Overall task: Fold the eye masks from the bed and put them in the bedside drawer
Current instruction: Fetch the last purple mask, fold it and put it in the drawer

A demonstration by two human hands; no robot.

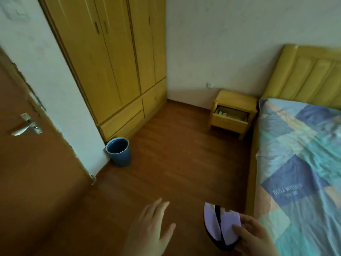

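Lilac fabric with a black strap: folded eye mask (220, 225), near-right of frame, held over the wood floor (175, 154) just left of the bed (299, 154). Right hand (252, 235) grips it from the right side, thumb pressed on the top face, other fingers hidden underneath. Dark edge of the mask shows along its near rim.

Left hand (151, 230) empty, palm down, fingers spread, hovering over the floor left of the mask and not touching it.

Bedside table (233, 112) far right, against the wall and touching the bed's head end. Its drawer (229, 119) is pulled open; something pale lies at its left end, too small to identify.

Bed has a patchwork sheet in blue, teal and peach, with a yellow wooden headboard (306, 78) behind it. No other masks visible on the part of the bed in view.

Yellow wardrobe (110, 61) far left-centre, doors shut. Blue bucket (119, 151) on the floor at its near corner, against the white wall. Brown door (27, 163) with a metal handle (26, 126) at far left.
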